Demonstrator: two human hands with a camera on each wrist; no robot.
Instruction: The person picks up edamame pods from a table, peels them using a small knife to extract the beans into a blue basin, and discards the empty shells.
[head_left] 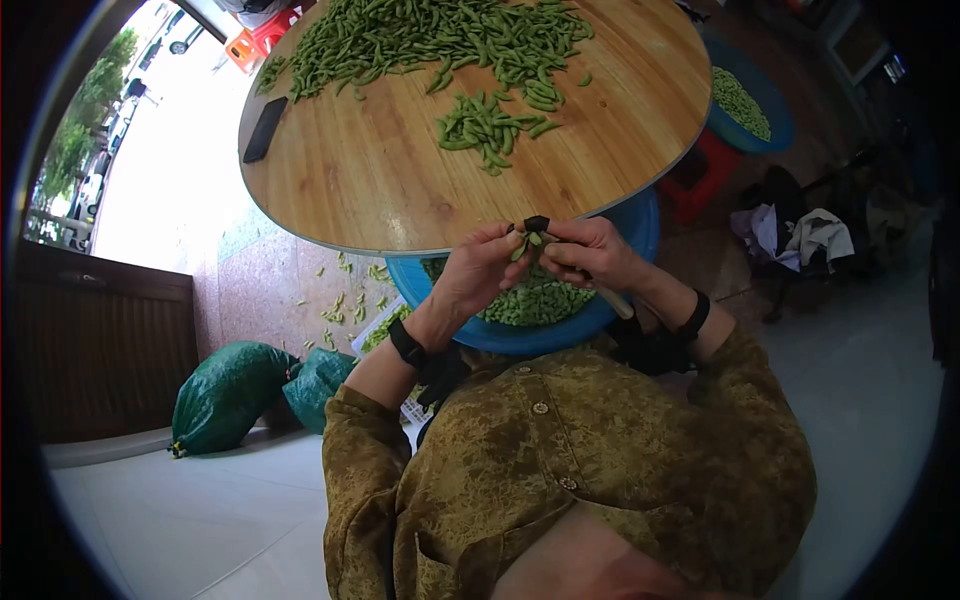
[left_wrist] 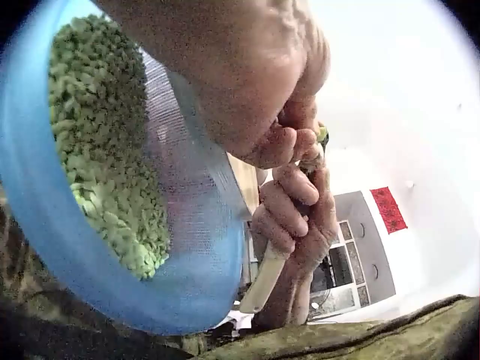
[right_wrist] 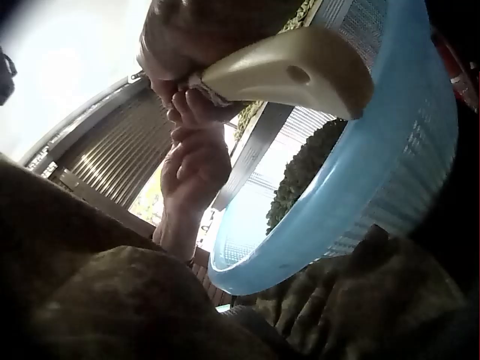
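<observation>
The left hand (head_left: 482, 265) and right hand (head_left: 605, 258) meet over a round blue mesh-sided basket (head_left: 520, 348).
The left fingers pinch a slim green bean pod (head_left: 519, 250) held between the two hands; the right fingers curl round a smooth cream-coloured handle (head_left: 617, 303). Below, pale green shelled beans (head_left: 540, 304) lie heaped in the basket. Beyond, the round wooden counter (head_left: 370, 180) bears a small heap of green pods (head_left: 485, 127), a larger pile of pods (head_left: 420, 40) behind it and, near the left edge, a flat black rectangular object (head_left: 265, 130).

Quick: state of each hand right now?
Left hand: closed, pinching a green soybean pod.
Right hand: closed, gripping a pale-handled tool; its working end cannot be made out.
</observation>
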